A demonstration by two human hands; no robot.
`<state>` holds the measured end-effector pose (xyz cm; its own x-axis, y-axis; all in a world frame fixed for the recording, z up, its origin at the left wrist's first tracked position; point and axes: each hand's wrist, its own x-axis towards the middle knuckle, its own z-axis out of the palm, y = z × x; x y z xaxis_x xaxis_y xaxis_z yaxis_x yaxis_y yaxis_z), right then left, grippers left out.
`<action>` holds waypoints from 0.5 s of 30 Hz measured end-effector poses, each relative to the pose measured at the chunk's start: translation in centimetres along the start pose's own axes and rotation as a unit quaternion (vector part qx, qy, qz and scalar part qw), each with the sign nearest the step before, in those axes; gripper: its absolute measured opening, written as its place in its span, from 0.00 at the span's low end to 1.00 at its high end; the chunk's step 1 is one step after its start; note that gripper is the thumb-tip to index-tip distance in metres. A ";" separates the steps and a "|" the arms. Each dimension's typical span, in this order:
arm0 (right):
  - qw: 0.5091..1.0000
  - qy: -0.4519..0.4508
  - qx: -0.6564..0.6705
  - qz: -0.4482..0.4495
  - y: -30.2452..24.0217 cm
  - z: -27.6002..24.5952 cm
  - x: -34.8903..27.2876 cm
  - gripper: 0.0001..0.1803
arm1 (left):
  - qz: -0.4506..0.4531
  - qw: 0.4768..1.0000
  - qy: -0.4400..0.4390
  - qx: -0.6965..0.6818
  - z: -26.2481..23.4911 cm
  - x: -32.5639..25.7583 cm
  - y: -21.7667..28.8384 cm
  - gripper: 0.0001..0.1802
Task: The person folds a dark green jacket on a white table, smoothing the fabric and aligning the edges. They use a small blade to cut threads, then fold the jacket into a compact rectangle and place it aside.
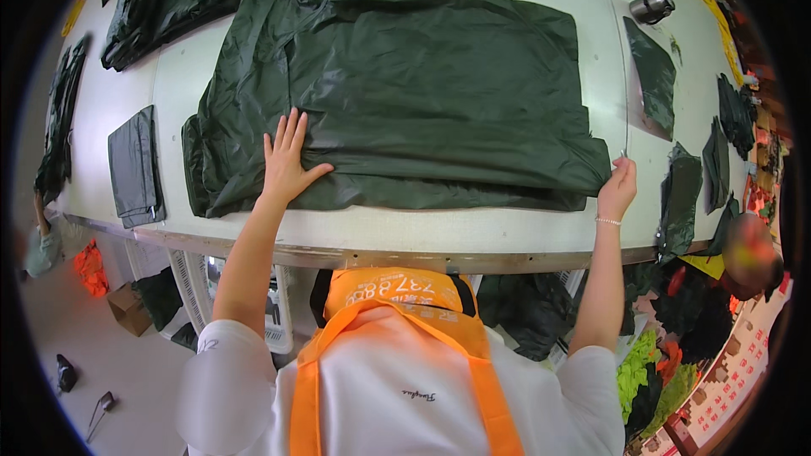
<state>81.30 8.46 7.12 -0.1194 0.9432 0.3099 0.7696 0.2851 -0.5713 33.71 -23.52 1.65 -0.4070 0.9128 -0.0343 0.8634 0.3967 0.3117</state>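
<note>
A dark green, shiny garment of coated fabric point(448, 76), like a raincoat, lies spread and creased across the white table in front of me. Its near edge is folded into long layers. My left hand point(287, 160) rests flat on the left part of the garment, fingers spread. At the garment's right near corner, my right hand point(618, 188) is closed in a pinch on the fabric edge. A small bright spot shows at those fingertips, too small to name.
Folded dark green garments point(135, 167) lie at the left, with larger piles point(169, 13) behind. More folded pieces point(680, 203) lie along the right edge, near a metal flask point(651, 8). The table's near edge point(380, 260) runs before my orange apron. Other people stand at both sides.
</note>
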 end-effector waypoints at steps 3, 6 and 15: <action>0.999 -0.038 -0.027 0.009 1.5 1.2 -0.2 0.20 | -0.005 0.999 0.010 -0.045 -1.1 0.6 0.5 0.43; 0.979 -0.118 0.092 0.138 3.3 0.4 -0.3 0.24 | -0.007 0.999 -0.016 -0.028 -4.0 -2.0 -1.4 0.33; 0.964 -0.168 -0.206 0.010 3.4 2.1 2.1 0.17 | -0.076 0.995 -0.057 0.039 -2.4 -7.1 -7.1 0.38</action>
<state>82.30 11.73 4.23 -0.2458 0.9693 -0.0012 0.9493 0.2405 -0.2023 29.72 -33.11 1.97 -0.5013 0.8454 -0.1844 0.8171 0.5326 0.2204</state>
